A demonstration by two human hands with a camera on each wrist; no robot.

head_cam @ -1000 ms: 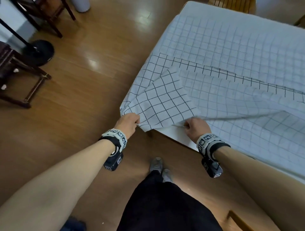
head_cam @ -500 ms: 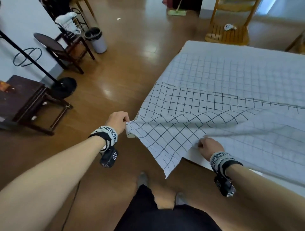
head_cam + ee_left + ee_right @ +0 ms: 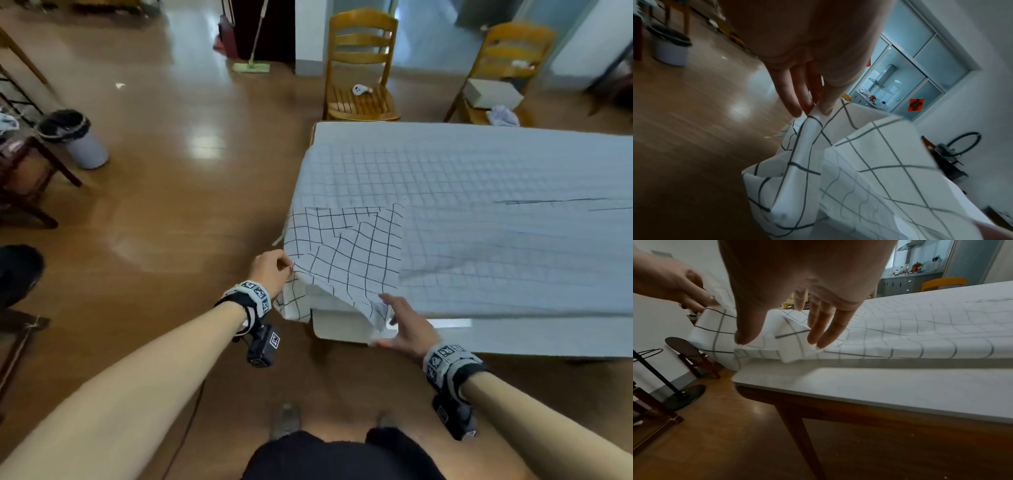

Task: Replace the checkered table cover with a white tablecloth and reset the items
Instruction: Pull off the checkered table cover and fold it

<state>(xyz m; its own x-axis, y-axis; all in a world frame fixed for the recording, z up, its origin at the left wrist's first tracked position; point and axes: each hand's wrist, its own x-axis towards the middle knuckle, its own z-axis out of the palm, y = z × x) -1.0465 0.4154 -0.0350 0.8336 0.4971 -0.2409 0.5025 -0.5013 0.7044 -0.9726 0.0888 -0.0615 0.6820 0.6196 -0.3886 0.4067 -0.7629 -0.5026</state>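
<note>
Now the right hand (image 3: 406, 325) hangs at the near corner of the table (image 3: 342, 330), fingers straight and spread with nothing held, where half a second ago it was closed on the edge of the checkered table cover (image 3: 479, 219); in the right wrist view its fingertips (image 3: 819, 337) hover just over a loose flap of that cloth at the table's near edge, and whether they touch it cannot be told. Just left of that corner, the left hand (image 3: 272, 270) pinches a fold of the cover between thumb and fingers, as the left wrist view shows plainly at the fingertips (image 3: 797, 105), the same hold as before. The cover's dark-lined corner, which earlier drooped in a long point off the table's near edge, has been turned back onto the table top and lies folded over the paler underside, which spreads across the rest of the table. A bare white strip of table shows along the near edge. Beyond the table's far edge stand two wooden chairs (image 3: 361, 68), and well off to the table's left a trash bin (image 3: 73, 138) sits on the wooden floor.
</note>
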